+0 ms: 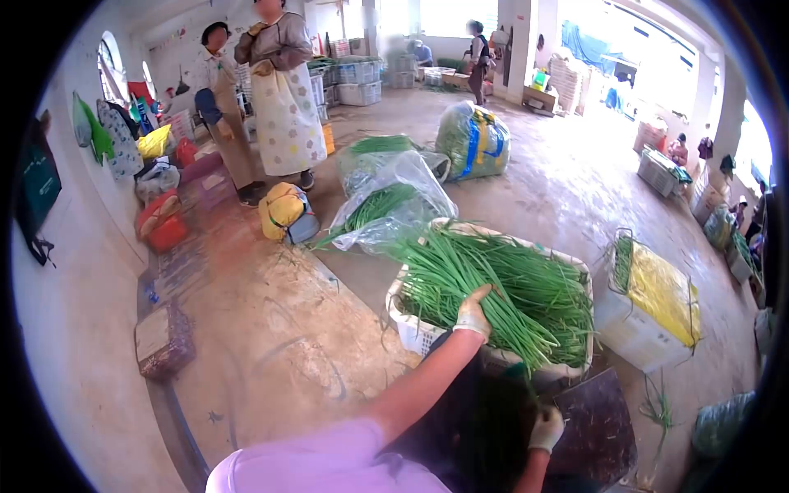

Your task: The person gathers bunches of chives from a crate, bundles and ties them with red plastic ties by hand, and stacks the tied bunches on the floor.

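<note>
My left hand, in a pale glove with bare fingertips, is closed around a bunch of long green stalks that look like chives. The bunch lies slantwise over a white plastic basket heaped with more of the same green stalks. My right hand, also gloved, is lower and nearer to me, beside a dark brown board. Its fingers are curled. A thin green strand rises close to them, but shadow hides what they hold.
An open clear plastic bag of greens lies beyond the basket, near a large tied bag. On the right stands a white crate with a yellow cover. Two people stand at the back left, near a yellow bundle.
</note>
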Demonstrator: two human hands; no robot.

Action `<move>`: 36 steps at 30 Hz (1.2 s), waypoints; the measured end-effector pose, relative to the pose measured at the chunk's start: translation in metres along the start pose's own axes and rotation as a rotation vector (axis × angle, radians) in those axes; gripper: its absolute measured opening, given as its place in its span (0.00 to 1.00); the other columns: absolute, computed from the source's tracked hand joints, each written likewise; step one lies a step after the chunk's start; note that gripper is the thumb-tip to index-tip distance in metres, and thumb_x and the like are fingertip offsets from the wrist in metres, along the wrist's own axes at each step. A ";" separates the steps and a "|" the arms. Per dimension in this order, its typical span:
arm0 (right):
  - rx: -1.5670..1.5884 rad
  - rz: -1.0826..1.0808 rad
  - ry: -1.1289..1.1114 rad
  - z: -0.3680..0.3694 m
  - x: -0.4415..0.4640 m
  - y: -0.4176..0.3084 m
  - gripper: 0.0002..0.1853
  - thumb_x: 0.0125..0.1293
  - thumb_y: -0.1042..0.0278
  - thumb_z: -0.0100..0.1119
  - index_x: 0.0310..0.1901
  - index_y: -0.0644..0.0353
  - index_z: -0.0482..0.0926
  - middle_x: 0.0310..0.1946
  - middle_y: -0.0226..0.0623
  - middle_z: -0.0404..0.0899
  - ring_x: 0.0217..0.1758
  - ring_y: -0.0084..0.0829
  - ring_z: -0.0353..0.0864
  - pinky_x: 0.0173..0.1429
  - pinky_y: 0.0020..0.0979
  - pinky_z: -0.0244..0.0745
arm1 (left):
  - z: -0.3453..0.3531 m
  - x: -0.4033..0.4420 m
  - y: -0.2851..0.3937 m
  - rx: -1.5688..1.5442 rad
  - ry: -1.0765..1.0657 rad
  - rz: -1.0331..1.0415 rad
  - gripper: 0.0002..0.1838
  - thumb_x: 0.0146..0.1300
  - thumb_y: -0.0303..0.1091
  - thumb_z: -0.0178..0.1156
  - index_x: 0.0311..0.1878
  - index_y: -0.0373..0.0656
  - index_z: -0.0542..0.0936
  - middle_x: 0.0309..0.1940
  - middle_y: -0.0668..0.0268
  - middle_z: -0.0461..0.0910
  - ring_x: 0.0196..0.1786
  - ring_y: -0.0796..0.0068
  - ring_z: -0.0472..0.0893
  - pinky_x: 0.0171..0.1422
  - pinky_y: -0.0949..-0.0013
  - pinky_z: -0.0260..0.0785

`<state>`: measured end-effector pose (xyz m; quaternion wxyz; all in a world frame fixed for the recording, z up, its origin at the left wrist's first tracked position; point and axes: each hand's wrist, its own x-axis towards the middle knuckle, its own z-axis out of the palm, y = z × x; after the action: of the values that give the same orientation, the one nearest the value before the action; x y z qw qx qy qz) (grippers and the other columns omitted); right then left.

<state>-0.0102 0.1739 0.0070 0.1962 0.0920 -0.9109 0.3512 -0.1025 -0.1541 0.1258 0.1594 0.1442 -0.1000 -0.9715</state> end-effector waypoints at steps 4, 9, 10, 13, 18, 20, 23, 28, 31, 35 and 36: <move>-0.598 0.232 -1.132 0.060 -0.059 0.095 0.20 0.56 0.57 0.67 0.48 0.56 0.87 0.49 0.50 0.84 0.55 0.50 0.83 0.60 0.42 0.78 | -0.005 0.006 0.006 0.187 0.152 0.181 0.19 0.58 0.34 0.65 0.53 0.40 0.81 0.51 0.60 0.81 0.55 0.58 0.77 0.67 0.51 0.67; -0.148 0.486 -0.916 0.019 -0.087 0.011 0.15 0.61 0.53 0.63 0.40 0.55 0.87 0.38 0.45 0.86 0.42 0.48 0.85 0.44 0.48 0.77 | -0.041 0.007 -0.016 0.455 -0.075 0.220 0.13 0.61 0.37 0.61 0.46 0.40 0.81 0.42 0.59 0.81 0.45 0.60 0.80 0.57 0.53 0.74; -0.163 0.424 -0.775 0.013 -0.080 -0.010 0.17 0.62 0.49 0.63 0.40 0.53 0.87 0.36 0.45 0.85 0.39 0.48 0.84 0.41 0.48 0.76 | -0.080 0.056 0.005 0.392 -0.189 -0.035 0.15 0.61 0.39 0.61 0.46 0.40 0.80 0.41 0.59 0.82 0.45 0.59 0.80 0.56 0.52 0.74; -0.149 0.416 -0.704 0.028 -0.061 -0.020 0.22 0.62 0.46 0.63 0.38 0.61 0.87 0.36 0.52 0.86 0.44 0.54 0.85 0.48 0.50 0.79 | -0.021 0.006 0.034 0.299 0.030 -0.240 0.22 0.62 0.44 0.62 0.56 0.41 0.81 0.52 0.57 0.83 0.55 0.53 0.80 0.66 0.45 0.70; -0.187 0.510 -0.651 0.017 -0.049 -0.025 0.15 0.60 0.58 0.61 0.36 0.61 0.88 0.37 0.50 0.86 0.45 0.50 0.86 0.50 0.45 0.81 | -0.048 0.054 0.025 0.322 0.071 -0.080 0.21 0.60 0.44 0.66 0.53 0.44 0.84 0.54 0.60 0.82 0.58 0.56 0.77 0.69 0.46 0.65; -0.158 0.505 -0.633 0.010 -0.048 -0.031 0.15 0.60 0.58 0.61 0.38 0.62 0.87 0.38 0.50 0.86 0.45 0.50 0.87 0.50 0.44 0.81 | -0.045 0.049 0.028 0.307 0.092 -0.096 0.20 0.59 0.43 0.66 0.52 0.43 0.84 0.53 0.61 0.83 0.57 0.57 0.78 0.68 0.47 0.66; 0.007 0.465 -0.493 -0.020 -0.035 -0.029 0.17 0.59 0.59 0.63 0.44 0.63 0.85 0.43 0.51 0.86 0.47 0.48 0.86 0.52 0.42 0.81 | -0.040 0.048 0.025 0.328 0.165 -0.127 0.22 0.62 0.43 0.63 0.57 0.43 0.83 0.58 0.60 0.81 0.60 0.57 0.77 0.70 0.48 0.64; 0.437 0.558 0.018 -0.133 0.001 -0.034 0.29 0.60 0.67 0.65 0.64 0.64 0.72 0.45 0.49 0.84 0.44 0.38 0.86 0.50 0.38 0.81 | -0.034 0.029 0.026 0.280 0.073 -0.144 0.27 0.67 0.43 0.57 0.67 0.43 0.77 0.67 0.61 0.76 0.67 0.59 0.72 0.75 0.50 0.57; 0.514 0.565 0.253 -0.252 0.017 -0.025 0.32 0.64 0.70 0.62 0.69 0.64 0.64 0.42 0.48 0.82 0.37 0.35 0.85 0.41 0.37 0.82 | -0.022 0.022 0.023 0.326 0.053 -0.154 0.28 0.69 0.44 0.54 0.70 0.44 0.73 0.68 0.61 0.74 0.66 0.56 0.73 0.74 0.48 0.60; 0.255 0.391 0.713 -0.360 0.012 -0.002 0.25 0.69 0.62 0.57 0.65 0.62 0.71 0.45 0.42 0.81 0.43 0.35 0.80 0.49 0.38 0.77 | -0.062 0.049 0.084 0.342 -0.265 -0.086 0.22 0.71 0.46 0.51 0.58 0.41 0.80 0.49 0.57 0.81 0.52 0.57 0.77 0.63 0.46 0.65; 0.288 0.389 0.870 -0.370 0.008 0.005 0.24 0.70 0.60 0.55 0.64 0.61 0.73 0.46 0.40 0.80 0.44 0.35 0.78 0.50 0.39 0.76 | -0.037 0.031 0.076 0.474 -0.067 0.170 0.20 0.72 0.44 0.50 0.57 0.41 0.80 0.44 0.60 0.81 0.43 0.63 0.77 0.54 0.55 0.71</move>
<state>0.0896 0.4276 0.2571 0.4744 -0.2085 -0.6869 0.5095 -0.0978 -0.2403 0.1011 0.1988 0.1364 -0.3420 -0.9082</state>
